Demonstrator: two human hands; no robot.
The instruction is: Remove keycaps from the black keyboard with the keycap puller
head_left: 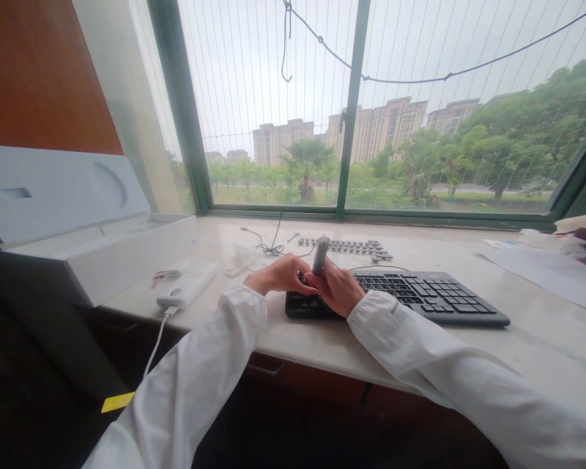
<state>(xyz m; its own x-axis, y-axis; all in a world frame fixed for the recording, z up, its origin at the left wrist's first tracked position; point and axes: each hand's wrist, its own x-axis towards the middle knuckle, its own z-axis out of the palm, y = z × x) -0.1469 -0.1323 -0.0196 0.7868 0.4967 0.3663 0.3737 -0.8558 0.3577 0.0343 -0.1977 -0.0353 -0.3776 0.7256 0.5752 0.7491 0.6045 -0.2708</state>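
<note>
A black keyboard (449,301) lies on the pale countertop, its left part under my hands. My right hand (339,286) is closed around a dark grey handheld object (321,255), which stands upright above the keys. Beside it, my left hand (284,273) rests at the keyboard's left end with its fingers curled together near the right fingertips; what they hold, if anything, is hidden. Behind the keyboard, many small loose keycaps (354,247) lie in rows.
An open white box (127,257) stands at the left, near a white power strip (188,286) with a cable. Thin black cables (272,249) and crumpled clear plastic (244,258) lie behind my left hand. Papers (557,270) are at the right, below the window.
</note>
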